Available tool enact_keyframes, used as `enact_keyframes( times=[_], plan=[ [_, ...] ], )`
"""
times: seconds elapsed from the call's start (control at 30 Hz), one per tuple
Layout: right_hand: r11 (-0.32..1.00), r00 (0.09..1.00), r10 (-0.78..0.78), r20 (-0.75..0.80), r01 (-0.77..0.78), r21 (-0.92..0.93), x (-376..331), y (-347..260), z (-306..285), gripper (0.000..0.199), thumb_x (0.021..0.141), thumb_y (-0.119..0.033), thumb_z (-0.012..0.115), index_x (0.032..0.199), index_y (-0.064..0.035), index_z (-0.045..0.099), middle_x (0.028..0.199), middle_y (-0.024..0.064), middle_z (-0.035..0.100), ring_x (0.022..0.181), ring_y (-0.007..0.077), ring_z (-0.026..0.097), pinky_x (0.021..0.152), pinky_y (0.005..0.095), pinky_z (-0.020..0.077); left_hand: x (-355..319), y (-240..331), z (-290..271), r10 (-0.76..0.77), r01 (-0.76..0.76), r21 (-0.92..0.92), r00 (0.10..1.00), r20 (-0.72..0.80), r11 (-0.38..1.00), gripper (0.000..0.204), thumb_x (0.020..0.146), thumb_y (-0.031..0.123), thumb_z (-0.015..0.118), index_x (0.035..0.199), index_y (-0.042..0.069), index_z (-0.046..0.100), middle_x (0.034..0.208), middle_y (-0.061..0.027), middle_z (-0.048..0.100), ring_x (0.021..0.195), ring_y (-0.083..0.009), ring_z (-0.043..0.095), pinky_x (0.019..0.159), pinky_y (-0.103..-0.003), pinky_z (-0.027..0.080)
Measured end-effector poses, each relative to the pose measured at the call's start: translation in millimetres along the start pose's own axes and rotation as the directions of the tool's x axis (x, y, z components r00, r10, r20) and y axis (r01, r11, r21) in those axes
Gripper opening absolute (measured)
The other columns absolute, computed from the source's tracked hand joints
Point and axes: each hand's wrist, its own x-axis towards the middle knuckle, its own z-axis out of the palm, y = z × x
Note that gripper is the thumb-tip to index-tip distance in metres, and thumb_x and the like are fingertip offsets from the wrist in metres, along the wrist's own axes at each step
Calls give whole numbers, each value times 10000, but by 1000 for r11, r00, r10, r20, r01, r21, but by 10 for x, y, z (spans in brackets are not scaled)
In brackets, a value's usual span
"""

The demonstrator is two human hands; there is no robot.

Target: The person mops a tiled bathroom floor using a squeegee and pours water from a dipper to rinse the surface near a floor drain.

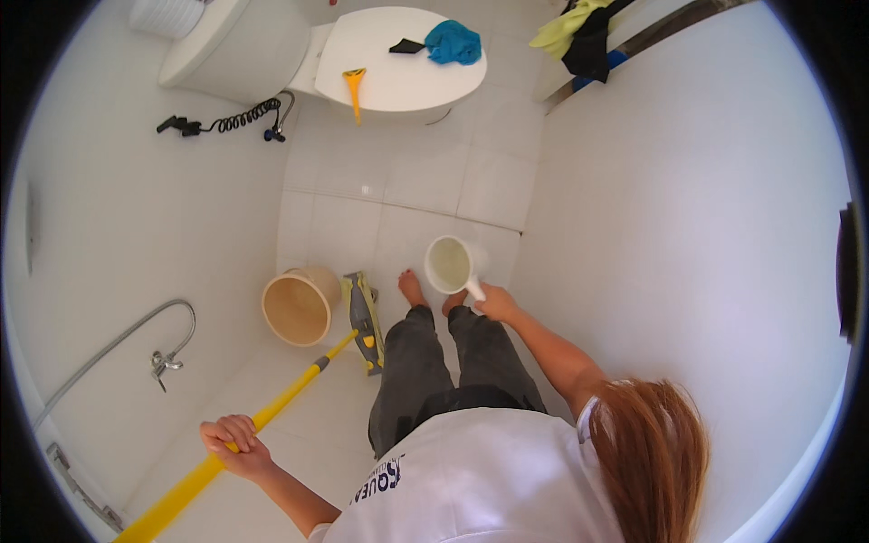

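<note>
My left hand (237, 443) is wrapped round the yellow pole of a flat mop (290, 391). The mop's grey head (364, 312), with a yellow-green pad showing at its edges, rests on the tiles just left of my feet. In front of my legs, my right hand (494, 302) grips the handle of a white water dipper (450, 265). The dipper's round opening faces up, and its inside looks pale greenish; whether it holds water I cannot tell. A beige bucket (297, 308) stands beside the mop head, its inside plain to see.
Ahead is a white toilet (398, 54); on its lid lie a blue cloth (453, 42) and a yellow-orange scraper (355, 90). A coiled black bidet hose (244, 118) and a metal tap (164, 364) are on the left wall. A white wall (688, 208) rises close on my right.
</note>
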Motion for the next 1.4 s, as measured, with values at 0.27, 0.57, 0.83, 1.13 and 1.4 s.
enact_keyframes(
  times=[0.27, 0.57, 0.83, 1.13, 1.4],
  plan=[
    [845, 886, 460, -63, -415, 338, -805, 637, -1070, 318, 733, -170, 518, 940, 71, 512, 712, 195, 567, 475, 257, 569, 445, 351, 456, 314, 462, 1038, 49, -31, -55, 927, 372, 998, 418, 857, 461, 437, 678, 90, 368, 447, 41, 302, 374, -59, 271, 417, -217, 254],
    [391, 666, 723, 183, -613, 687, 184, 557, -1490, 315, 760, -141, 501, 943, 114, 474, 629, 161, 509, 388, 223, 490, 339, 343, 387, 2291, -711, 2198, -160, 185, -24, 899, 408, 982, 331, 882, 318, 426, 651, 88, 367, 477, 20, 310, 431, -81, 289, 489, -244, 294],
    [167, 473, 845, 249, -677, 717, 909, 229, -2207, 250, 784, -209, 462, 958, -31, 486, 642, 145, 514, 470, 228, 517, 441, 379, 422, 3085, -1602, 2767, -296, 263, 139, 888, 353, 955, 289, 886, 231, 422, 646, 83, 358, 533, 7, 311, 484, -95, 300, 537, -254, 330],
    [182, 481, 868, 128, -546, 818, 1189, -101, -3010, 251, 793, -219, 475, 963, -34, 489, 670, 122, 509, 490, 217, 506, 451, 375, 420, 3490, -1860, 2980, -336, 309, 141, 905, 259, 941, 288, 896, 216, 415, 648, 82, 352, 533, 11, 305, 491, -95, 311, 540, -249, 333],
    [217, 524, 841, 132, -552, 805, 1367, -175, -3493, 272, 800, -231, 503, 973, -22, 489, 678, 130, 519, 471, 213, 498, 446, 369, 421, 3502, -1840, 2992, -364, 333, 169, 907, 212, 928, 281, 892, 215, 424, 653, 81, 363, 532, 10, 312, 495, -100, 328, 558, -257, 350]
  ],
)
